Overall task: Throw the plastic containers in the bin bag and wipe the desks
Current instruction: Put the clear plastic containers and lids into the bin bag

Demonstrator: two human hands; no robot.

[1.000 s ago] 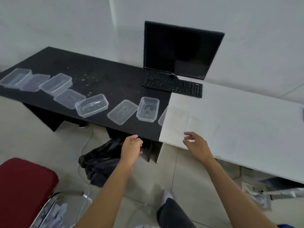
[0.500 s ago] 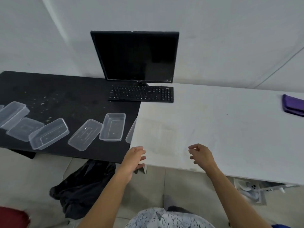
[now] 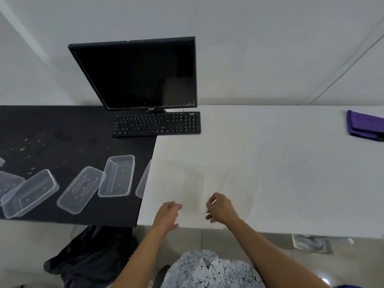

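Head view. At 9 o'clock on black bench (image 3: 62,129): clear plastic containers (image 3: 117,176), scattered. On floor at 7 o'clock: dark bin bag (image 3: 89,256). Over near edge of white bench (image 3: 280,163): left hand (image 3: 168,213) released, empty; right hand (image 3: 220,208) curled, grasp impossible to tell.

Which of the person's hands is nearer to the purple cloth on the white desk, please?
Right. The right hand is over the white desk's front edge, well left of the purple cloth; the left hand is farther left, near the black desk.
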